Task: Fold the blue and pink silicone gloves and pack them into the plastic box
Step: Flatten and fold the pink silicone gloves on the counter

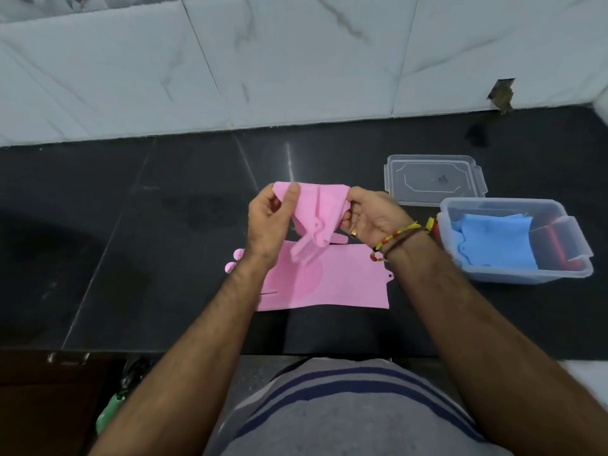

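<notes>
I hold a pink silicone glove (320, 209) up above the black counter, partly folded and sagging in the middle. My left hand (269, 222) pinches its left corner and my right hand (371, 215) pinches its right corner. Beneath it a second pink glove (335, 284) lies flat on the counter, its fingertips poking out to the left behind my left forearm. To the right stands the clear plastic box (572, 245), and blue glove material (496, 241) lies folded inside it.
The box's clear lid (434, 179) lies flat on the counter behind the box. A white marble wall (296, 60) rises behind the black counter (131, 241). The counter's front edge runs near my body, with a green object (112, 409) below it at left.
</notes>
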